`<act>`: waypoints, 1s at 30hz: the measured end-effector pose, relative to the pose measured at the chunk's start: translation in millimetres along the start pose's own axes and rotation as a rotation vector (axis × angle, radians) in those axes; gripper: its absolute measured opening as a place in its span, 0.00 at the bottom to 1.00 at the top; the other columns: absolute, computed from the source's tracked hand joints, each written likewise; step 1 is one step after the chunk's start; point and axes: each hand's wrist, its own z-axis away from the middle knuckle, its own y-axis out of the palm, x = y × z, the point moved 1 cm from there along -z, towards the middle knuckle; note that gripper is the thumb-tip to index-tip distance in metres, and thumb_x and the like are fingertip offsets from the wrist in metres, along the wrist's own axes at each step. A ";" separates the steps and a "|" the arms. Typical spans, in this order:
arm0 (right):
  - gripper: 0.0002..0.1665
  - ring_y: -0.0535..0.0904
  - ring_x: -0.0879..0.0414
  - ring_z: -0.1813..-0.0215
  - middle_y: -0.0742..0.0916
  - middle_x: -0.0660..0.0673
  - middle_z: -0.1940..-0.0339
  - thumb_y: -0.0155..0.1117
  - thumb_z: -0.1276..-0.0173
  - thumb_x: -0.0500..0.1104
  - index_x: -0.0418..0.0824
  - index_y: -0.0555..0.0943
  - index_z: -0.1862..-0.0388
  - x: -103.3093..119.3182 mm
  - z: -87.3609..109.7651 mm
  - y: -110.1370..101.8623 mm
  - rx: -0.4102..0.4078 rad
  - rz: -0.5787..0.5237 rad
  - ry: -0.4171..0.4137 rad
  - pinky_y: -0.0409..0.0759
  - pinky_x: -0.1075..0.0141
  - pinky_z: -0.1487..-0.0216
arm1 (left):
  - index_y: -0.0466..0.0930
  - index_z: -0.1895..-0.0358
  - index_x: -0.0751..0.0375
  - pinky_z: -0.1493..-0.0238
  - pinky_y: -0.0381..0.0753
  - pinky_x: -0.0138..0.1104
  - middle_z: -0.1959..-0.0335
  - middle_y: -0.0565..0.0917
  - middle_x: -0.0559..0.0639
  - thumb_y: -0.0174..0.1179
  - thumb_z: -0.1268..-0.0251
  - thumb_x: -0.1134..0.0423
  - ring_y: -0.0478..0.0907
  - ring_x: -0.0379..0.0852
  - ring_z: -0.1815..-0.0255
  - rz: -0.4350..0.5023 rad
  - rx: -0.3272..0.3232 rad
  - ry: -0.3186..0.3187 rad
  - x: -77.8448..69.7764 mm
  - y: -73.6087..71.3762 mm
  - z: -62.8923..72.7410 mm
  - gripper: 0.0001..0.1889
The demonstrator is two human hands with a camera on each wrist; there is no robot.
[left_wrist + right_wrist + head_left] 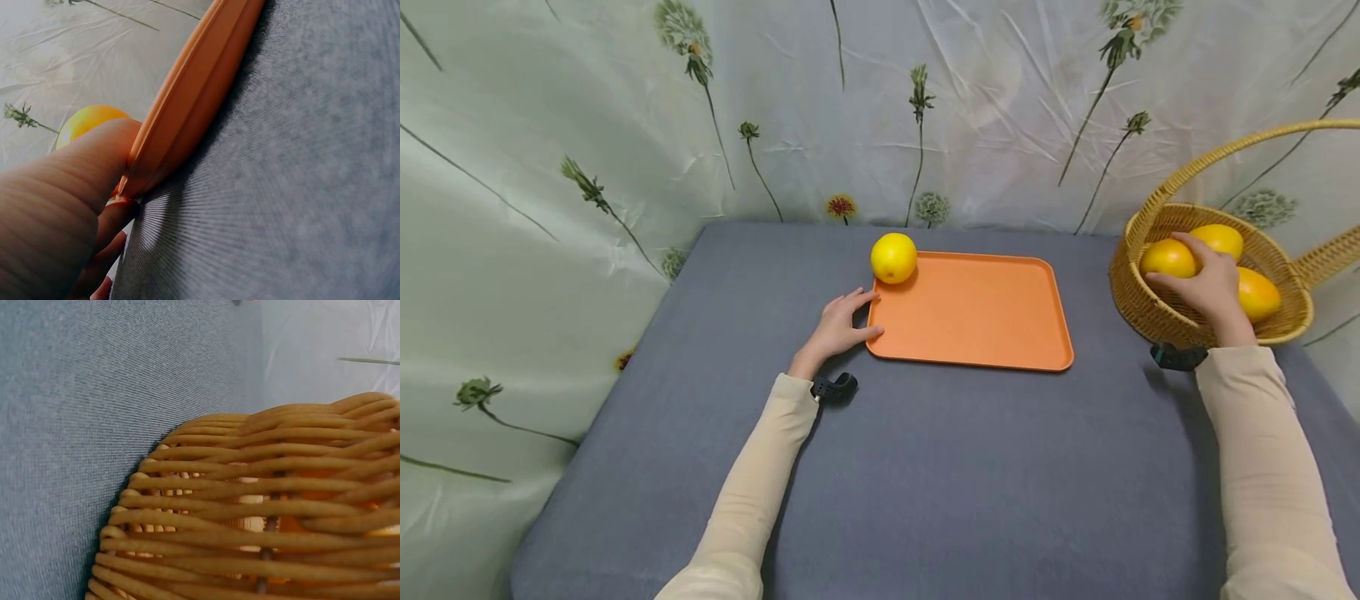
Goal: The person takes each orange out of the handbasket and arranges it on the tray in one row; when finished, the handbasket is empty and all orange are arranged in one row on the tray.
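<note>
— Gripping what, with the right hand (pixel 1212 287)?
— Grasping one fruit (pixel 1168 260), apparently, thumb to the near side and fingers over the other. Hidden behind the weave in the right wrist view.
— Lying where?
— Inside the basket (pixel 1129 292), at the left, next to two more fruits (pixel 1257 297). Probably held from above because of the high walls around.
— And with the left hand (pixel 835 332)?
— Touching the left rim of the tray (pixel 973 310), thumb and fingertip spread along it. Not clenched; likely placed there to steady the tray. Pressing how hard? Impossible to tell.
— Carrying anything, that tray?
— Just a yellow fruit (pixel 894 258), set at the far left corner, perhaps kept from rolling by the raised rim.
— And farther out?
— Grey table (pixel 985 467) below, flowered curtain (pixel 820 100) behind.
</note>
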 end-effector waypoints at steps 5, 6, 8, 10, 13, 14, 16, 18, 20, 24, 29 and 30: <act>0.42 0.55 0.26 0.37 0.65 0.20 0.35 0.62 0.39 0.52 0.40 0.61 0.29 2.9 4.2 -2.9 -0.010 -0.012 0.014 0.52 0.37 0.42 | 0.64 0.31 0.57 0.25 0.47 0.51 0.29 0.66 0.57 0.62 0.41 0.52 0.54 0.54 0.24 0.003 0.005 -0.009 0.5 0.3 0.9 0.35; 0.42 0.54 0.26 0.36 0.65 0.21 0.35 0.62 0.39 0.52 0.40 0.60 0.29 3.6 5.2 -3.4 -0.011 -0.015 0.018 0.52 0.37 0.42 | 0.64 0.31 0.57 0.25 0.47 0.51 0.30 0.66 0.57 0.62 0.41 0.52 0.54 0.54 0.24 0.002 0.006 -0.008 0.7 0.6 1.0 0.34; 0.43 0.54 0.26 0.36 0.65 0.21 0.35 0.62 0.39 0.53 0.41 0.60 0.29 4.9 7.1 -4.3 -0.017 -0.020 0.021 0.52 0.37 0.43 | 0.64 0.31 0.58 0.25 0.47 0.51 0.30 0.66 0.57 0.62 0.41 0.52 0.54 0.54 0.24 0.003 0.007 -0.007 0.9 0.9 1.1 0.35; 0.42 0.54 0.27 0.36 0.65 0.21 0.35 0.63 0.39 0.52 0.42 0.60 0.29 6.1 8.7 -4.9 -0.031 -0.024 0.015 0.52 0.37 0.43 | 0.64 0.31 0.58 0.25 0.47 0.51 0.30 0.66 0.57 0.62 0.41 0.52 0.54 0.54 0.24 0.006 0.007 -0.005 1.0 0.8 0.8 0.34; 0.42 0.57 0.28 0.37 0.67 0.21 0.36 0.64 0.40 0.51 0.42 0.62 0.29 8.0 10.9 -5.5 -0.062 -0.034 -0.003 0.53 0.38 0.44 | 0.64 0.31 0.58 0.24 0.47 0.51 0.29 0.66 0.57 0.62 0.40 0.52 0.54 0.54 0.24 0.003 0.007 -0.005 0.9 0.0 0.0 0.34; 0.42 0.57 0.28 0.38 0.68 0.22 0.36 0.64 0.40 0.50 0.42 0.62 0.29 8.7 11.5 -5.5 -0.069 -0.038 -0.006 0.53 0.39 0.44 | 0.64 0.31 0.58 0.24 0.46 0.51 0.29 0.65 0.57 0.62 0.40 0.52 0.54 0.54 0.24 0.002 0.008 -0.005 0.8 -0.3 -0.3 0.34; 0.42 0.57 0.29 0.38 0.68 0.22 0.36 0.64 0.41 0.50 0.42 0.62 0.29 10.4 12.6 -5.1 -0.083 -0.045 -0.014 0.52 0.39 0.44 | 0.64 0.31 0.58 0.24 0.46 0.51 0.29 0.65 0.58 0.62 0.40 0.52 0.54 0.54 0.24 0.000 0.007 -0.008 0.7 -1.1 -0.9 0.34; 0.42 0.56 0.29 0.37 0.68 0.22 0.36 0.64 0.41 0.49 0.43 0.62 0.29 12.2 13.7 -4.5 -0.092 -0.053 -0.014 0.51 0.39 0.43 | 0.64 0.31 0.58 0.24 0.46 0.51 0.29 0.65 0.58 0.62 0.40 0.52 0.54 0.54 0.24 -0.003 0.006 -0.010 0.6 -1.7 -1.4 0.34; 0.41 0.55 0.31 0.36 0.68 0.23 0.36 0.65 0.41 0.49 0.43 0.62 0.29 13.9 14.7 -3.8 -0.110 -0.062 -0.014 0.51 0.39 0.42 | 0.64 0.31 0.58 0.24 0.46 0.50 0.29 0.65 0.58 0.62 0.41 0.52 0.54 0.54 0.24 -0.003 0.007 -0.007 0.2 -1.8 -1.9 0.34; 0.40 0.60 0.50 0.41 0.70 0.26 0.40 0.67 0.43 0.47 0.43 0.66 0.32 16.7 17.8 -1.9 -0.170 -0.068 -0.030 0.52 0.45 0.43 | 0.64 0.31 0.58 0.24 0.46 0.50 0.30 0.66 0.57 0.62 0.40 0.52 0.54 0.54 0.24 -0.006 0.015 -0.006 0.6 -0.1 -2.3 0.34; 0.39 0.50 0.76 0.52 0.73 0.31 0.42 0.70 0.46 0.46 0.47 0.69 0.34 21.2 21.3 3.0 -0.240 -0.091 -0.046 0.53 0.53 0.44 | 0.64 0.31 0.58 0.24 0.46 0.51 0.30 0.67 0.57 0.62 0.40 0.52 0.54 0.54 0.24 -0.002 0.008 -0.009 1.3 0.2 -1.4 0.34; 0.39 0.49 0.78 0.53 0.74 0.33 0.42 0.70 0.47 0.46 0.48 0.70 0.34 22.3 21.9 4.1 -0.255 -0.103 -0.043 0.53 0.55 0.43 | 0.64 0.31 0.58 0.24 0.46 0.51 0.30 0.67 0.57 0.62 0.40 0.52 0.54 0.54 0.24 0.000 0.006 -0.009 1.2 -0.2 -1.4 0.34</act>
